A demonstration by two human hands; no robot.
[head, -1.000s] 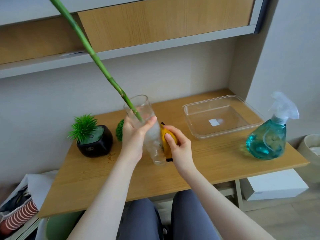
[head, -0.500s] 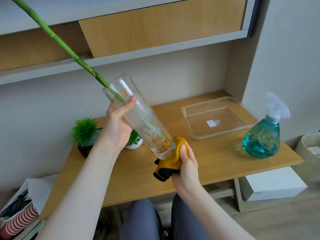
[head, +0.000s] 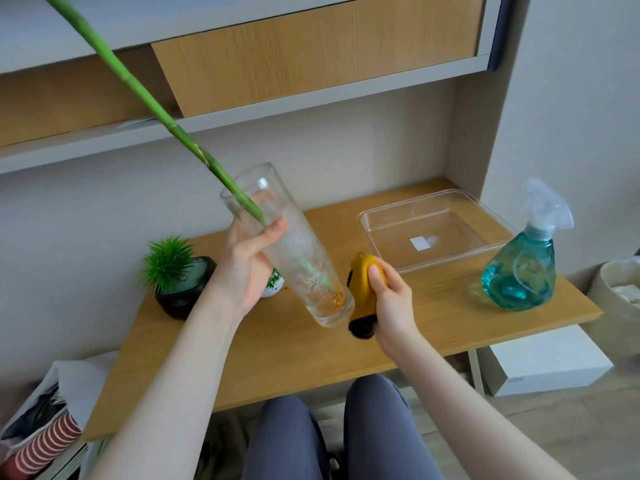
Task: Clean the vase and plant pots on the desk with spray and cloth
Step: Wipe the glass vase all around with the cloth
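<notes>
My left hand (head: 244, 268) grips a tall clear glass vase (head: 298, 258) above the desk, tilted with its mouth to the upper left. A long green bamboo stalk (head: 138, 88) sticks out of it, with orange roots at the bottom. My right hand (head: 388, 299) holds a yellow and black cloth (head: 362, 289) against the vase's lower right side. A black pot with a spiky green plant (head: 176, 282) stands at the desk's left. A small white pot (head: 275, 284) shows partly behind my left hand. The teal spray bottle (head: 523, 265) stands at the right.
A clear plastic tray (head: 485, 220) lies at the back right of the wooden desk (head: 277, 358). Shelves hang above. A white box (head: 543, 362) and a bin (head: 620, 292) sit on the floor at the right, bags at the left.
The vase has become less tilted and dropped a little. The cloth moved from under the vase's base up onto its right side.
</notes>
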